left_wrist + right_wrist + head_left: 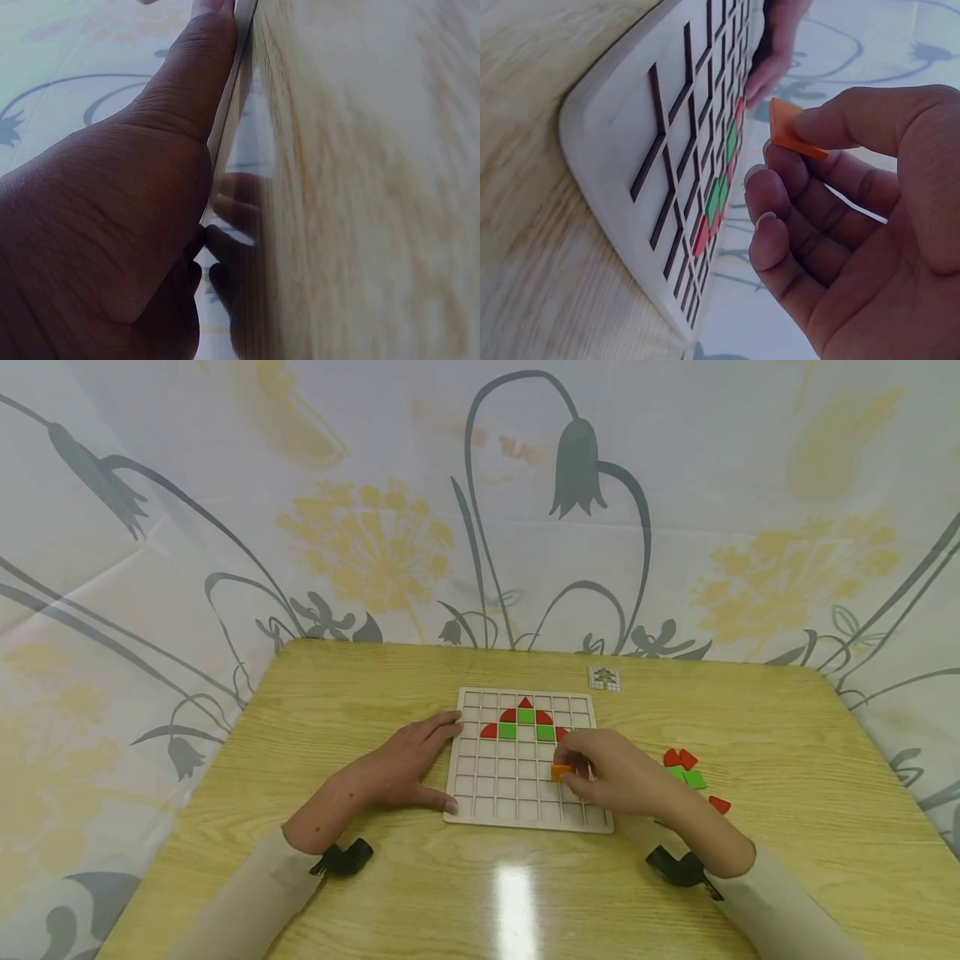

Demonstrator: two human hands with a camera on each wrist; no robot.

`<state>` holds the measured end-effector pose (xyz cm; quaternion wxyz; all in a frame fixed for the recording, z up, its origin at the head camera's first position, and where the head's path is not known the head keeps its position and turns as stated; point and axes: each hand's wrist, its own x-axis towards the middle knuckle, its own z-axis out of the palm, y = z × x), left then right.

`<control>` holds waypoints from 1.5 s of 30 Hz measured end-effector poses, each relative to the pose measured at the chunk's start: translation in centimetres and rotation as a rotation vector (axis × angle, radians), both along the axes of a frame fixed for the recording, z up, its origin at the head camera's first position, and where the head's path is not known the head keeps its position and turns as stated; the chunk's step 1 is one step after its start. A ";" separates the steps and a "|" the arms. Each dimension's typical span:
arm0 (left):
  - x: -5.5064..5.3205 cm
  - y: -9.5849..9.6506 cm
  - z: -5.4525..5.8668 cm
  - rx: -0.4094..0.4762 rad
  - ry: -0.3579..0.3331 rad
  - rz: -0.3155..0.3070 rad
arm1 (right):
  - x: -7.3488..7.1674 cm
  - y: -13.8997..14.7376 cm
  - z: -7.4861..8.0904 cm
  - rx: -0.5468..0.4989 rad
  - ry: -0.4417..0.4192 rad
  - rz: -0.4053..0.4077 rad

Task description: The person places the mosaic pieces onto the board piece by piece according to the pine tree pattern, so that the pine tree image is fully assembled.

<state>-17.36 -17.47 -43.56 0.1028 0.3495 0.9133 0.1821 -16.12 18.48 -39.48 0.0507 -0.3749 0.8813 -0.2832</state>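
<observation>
A pale wooden grid board (487, 785) lies on the table, with red rounded and triangular pieces and green square tiles (526, 717) set in its upper cells. My left hand (397, 764) rests at the board's left side, thumb and fingertips touching its edge. In the left wrist view the thumb (199, 67) lies straight along that edge. Over the right part of the board, my right hand (615, 768) pinches an orange tile (799, 131) between thumb and index finger. The right wrist view shows the tile raised above the grid, the other fingers curled beneath it.
To the right of the board lie loose red pieces (720, 805) and green tiles (695, 779). A small pattern card (604, 678) sits beyond the board's upper right corner. Behind the wooden table (337, 685) hangs a flower-printed cloth (375, 443).
</observation>
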 end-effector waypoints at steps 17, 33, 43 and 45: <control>-0.1 0.0 0.1 0.000 -0.008 -0.001 | -2.9 -2.2 -0.2 -0.059 -0.027 -0.032; -0.1 0.0 0.0 -0.005 -0.011 0.003 | -5.3 -3.7 -0.4 -0.094 -0.090 -0.127; -0.1 0.0 -0.2 -0.002 0.001 0.002 | -6.2 -3.7 -1.4 -0.081 -0.146 -0.201; -0.1 -0.1 -0.2 -0.001 0.001 0.002 | -6.3 -3.6 -1.7 -0.082 -0.149 -0.204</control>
